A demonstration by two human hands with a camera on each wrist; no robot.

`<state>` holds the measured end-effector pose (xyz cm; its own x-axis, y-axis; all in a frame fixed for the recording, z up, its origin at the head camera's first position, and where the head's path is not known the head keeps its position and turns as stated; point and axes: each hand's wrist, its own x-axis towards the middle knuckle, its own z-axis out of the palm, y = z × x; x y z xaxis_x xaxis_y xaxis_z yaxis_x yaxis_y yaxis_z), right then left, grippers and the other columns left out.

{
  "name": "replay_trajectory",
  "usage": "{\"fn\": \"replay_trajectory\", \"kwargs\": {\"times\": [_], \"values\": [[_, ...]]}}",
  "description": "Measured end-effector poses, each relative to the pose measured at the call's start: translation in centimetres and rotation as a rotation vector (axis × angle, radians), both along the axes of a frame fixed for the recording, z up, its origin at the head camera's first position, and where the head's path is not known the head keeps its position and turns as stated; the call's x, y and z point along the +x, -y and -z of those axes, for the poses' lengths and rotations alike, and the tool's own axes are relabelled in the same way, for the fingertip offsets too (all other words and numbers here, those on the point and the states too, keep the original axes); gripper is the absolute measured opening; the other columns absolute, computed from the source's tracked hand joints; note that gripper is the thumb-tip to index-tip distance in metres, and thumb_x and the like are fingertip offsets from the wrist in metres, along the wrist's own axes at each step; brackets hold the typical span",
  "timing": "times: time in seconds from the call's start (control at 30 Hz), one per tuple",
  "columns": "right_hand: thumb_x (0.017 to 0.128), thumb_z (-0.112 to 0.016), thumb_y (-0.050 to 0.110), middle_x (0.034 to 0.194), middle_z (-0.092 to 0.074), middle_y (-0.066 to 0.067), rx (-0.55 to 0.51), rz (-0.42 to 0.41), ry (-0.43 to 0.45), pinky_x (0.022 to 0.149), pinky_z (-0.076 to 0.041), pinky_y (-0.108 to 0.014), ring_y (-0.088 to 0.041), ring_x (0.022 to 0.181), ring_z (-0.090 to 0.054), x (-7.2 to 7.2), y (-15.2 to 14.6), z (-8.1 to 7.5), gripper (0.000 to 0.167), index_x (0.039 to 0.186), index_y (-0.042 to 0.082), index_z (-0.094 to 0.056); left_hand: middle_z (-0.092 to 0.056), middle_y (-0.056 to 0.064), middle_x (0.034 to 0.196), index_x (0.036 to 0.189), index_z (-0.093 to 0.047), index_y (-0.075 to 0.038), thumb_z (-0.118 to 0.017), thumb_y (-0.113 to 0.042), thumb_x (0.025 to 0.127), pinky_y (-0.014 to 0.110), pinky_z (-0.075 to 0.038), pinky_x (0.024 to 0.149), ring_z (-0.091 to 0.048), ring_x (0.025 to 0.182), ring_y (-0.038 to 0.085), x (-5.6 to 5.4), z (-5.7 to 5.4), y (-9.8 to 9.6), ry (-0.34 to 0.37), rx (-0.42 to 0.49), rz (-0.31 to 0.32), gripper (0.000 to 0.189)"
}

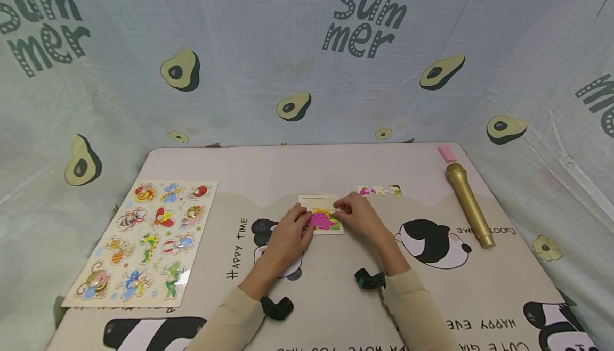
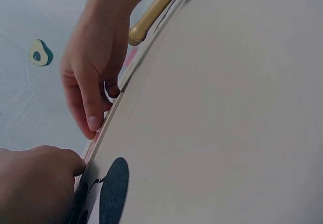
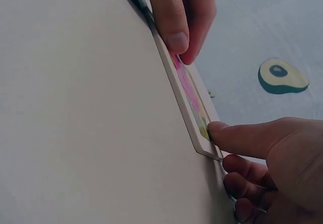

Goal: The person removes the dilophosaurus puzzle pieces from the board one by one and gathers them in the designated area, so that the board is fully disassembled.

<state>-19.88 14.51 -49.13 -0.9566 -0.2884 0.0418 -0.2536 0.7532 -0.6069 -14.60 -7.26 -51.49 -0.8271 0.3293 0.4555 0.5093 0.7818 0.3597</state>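
A small jigsaw puzzle in a pale tray, with a pink dinosaur on green and yellow, lies mid-table. My left hand holds its left side, thumb and fingertips close together on the picture. From the right, my right hand grips the tray's edge; in the right wrist view its thumb presses the picture's corner while the other fingers curl beside the rim. The left wrist view shows the right hand reaching down to the tray's edge. Just beyond it lie loose puzzle pieces, pink, white and green.
A large board of insect pictures covers the table's left side. Towards the right edge lie a gold microphone-shaped tube and a pink block. Avocado-printed cloth hangs behind and beside the panda-printed table.
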Motion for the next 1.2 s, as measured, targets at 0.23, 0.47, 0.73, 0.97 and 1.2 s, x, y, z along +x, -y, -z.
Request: {"fn": "replay_trajectory", "kwargs": {"times": [0.23,0.47,0.73,0.97,1.2], "values": [[0.091,-0.075,0.024,0.097,-0.060,-0.008,0.006,-0.006,-0.008,0.074,-0.044,-0.029,-0.018,0.085,-0.051,0.11,-0.12,0.18,0.024,0.107,0.006,-0.075,-0.069,0.011,0.120,0.115,-0.076,-0.005,-0.069,-0.027,0.093,0.051,-0.049,0.107,-0.063,0.124,0.031,-0.24,0.15,-0.03,-0.054,-0.042,0.056,0.031],[0.091,-0.074,0.021,0.095,-0.059,-0.008,-0.004,-0.037,-0.014,0.075,-0.045,-0.031,-0.018,0.083,-0.052,-0.07,-0.09,0.06,0.021,0.105,0.005,-0.073,-0.067,0.010,0.125,0.120,-0.075,-0.011,-0.065,-0.032,0.096,0.057,-0.044,0.110,-0.060,0.126,0.031,-0.16,-0.09,-0.04,-0.007,-0.093,0.092,0.033],[0.093,-0.071,0.016,0.096,-0.057,-0.009,-0.018,-0.049,0.014,0.078,-0.045,-0.032,-0.018,0.085,-0.050,-0.22,0.10,0.14,0.020,0.106,0.002,-0.069,-0.061,0.010,0.131,0.131,-0.068,-0.023,-0.059,-0.038,0.099,0.059,-0.040,0.114,-0.052,0.134,0.033,0.06,-0.22,-0.25,0.038,-0.239,0.086,0.036],[0.091,-0.073,0.015,0.097,-0.057,-0.010,-0.055,-0.033,0.034,0.078,-0.044,-0.032,-0.018,0.085,-0.050,-0.06,0.20,-0.22,0.021,0.107,0.001,-0.067,-0.057,0.006,0.144,0.138,-0.062,-0.025,-0.053,-0.040,0.103,0.059,-0.039,0.115,-0.049,0.138,0.033,0.18,-0.41,-0.45,0.068,-0.311,0.078,0.040],[0.092,-0.072,0.014,0.097,-0.062,-0.010,-0.091,-0.022,0.057,0.078,-0.048,-0.031,-0.018,0.085,-0.056,-0.13,0.11,-0.39,0.020,0.107,0.002,-0.066,-0.055,0.002,0.149,0.141,-0.060,-0.024,-0.050,-0.039,0.103,0.059,-0.038,0.115,-0.047,0.141,0.033,0.10,-0.38,-0.54,0.088,-0.348,0.076,0.041]]}}
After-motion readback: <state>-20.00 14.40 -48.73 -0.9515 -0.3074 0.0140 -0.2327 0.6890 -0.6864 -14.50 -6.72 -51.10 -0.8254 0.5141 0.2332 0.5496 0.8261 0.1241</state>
